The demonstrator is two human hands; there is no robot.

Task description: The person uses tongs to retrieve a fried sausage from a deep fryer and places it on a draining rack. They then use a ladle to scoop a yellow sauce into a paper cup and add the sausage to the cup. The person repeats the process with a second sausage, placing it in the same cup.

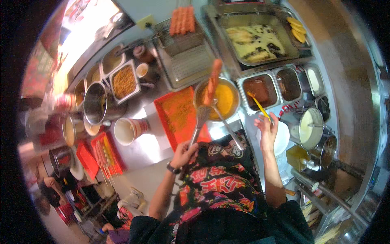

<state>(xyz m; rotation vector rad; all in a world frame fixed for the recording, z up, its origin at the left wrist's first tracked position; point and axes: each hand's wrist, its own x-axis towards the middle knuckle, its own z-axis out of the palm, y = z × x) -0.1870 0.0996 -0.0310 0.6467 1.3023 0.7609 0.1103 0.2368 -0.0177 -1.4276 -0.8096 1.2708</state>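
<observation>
My left hand (pixel 183 155) grips long-handled metal tongs (pixel 199 122). A reddish sausage (pixel 212 85) is at their tip, raised over a round metal pot of yellow-orange sauce (pixel 227 99). A ladle (pixel 230 129) leans out of that pot. Beneath the tongs lies a red tray (pixel 175 116) dusted with orange powder. My right hand (pixel 268 131) has the end of a yellow brush (pixel 259 105) between its fingers. The brush head touches the red-brown sauce in a square steel pan (pixel 257 88). A white bowl (pixel 282 138) sits partly behind this hand.
A fryer (pixel 257 41) with food in oil and a draining tray (pixel 192 65) stand at the back. Sausages (pixel 182 20) rest above the tray. Left are a nut-filled pan (pixel 123 80), paper cup (pixel 125 131) and skewers (pixel 105 152). A milky sauce pot (pixel 310 128) stands right.
</observation>
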